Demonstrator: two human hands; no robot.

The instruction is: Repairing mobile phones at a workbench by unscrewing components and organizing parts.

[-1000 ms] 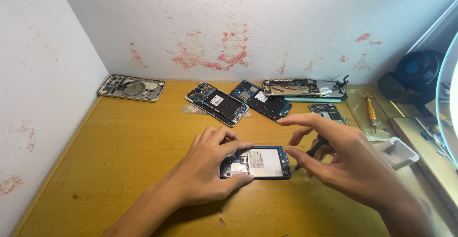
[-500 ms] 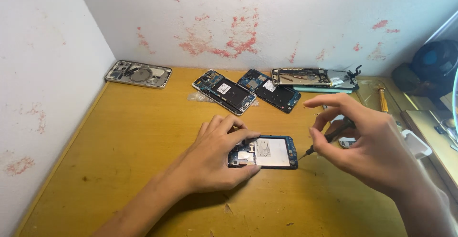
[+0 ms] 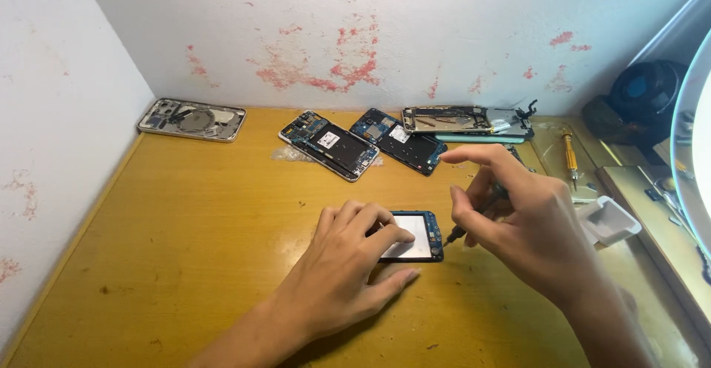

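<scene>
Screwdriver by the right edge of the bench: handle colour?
Yellow-orange handle on the screwdriver, lying on the table; head view, the only one.
</scene>
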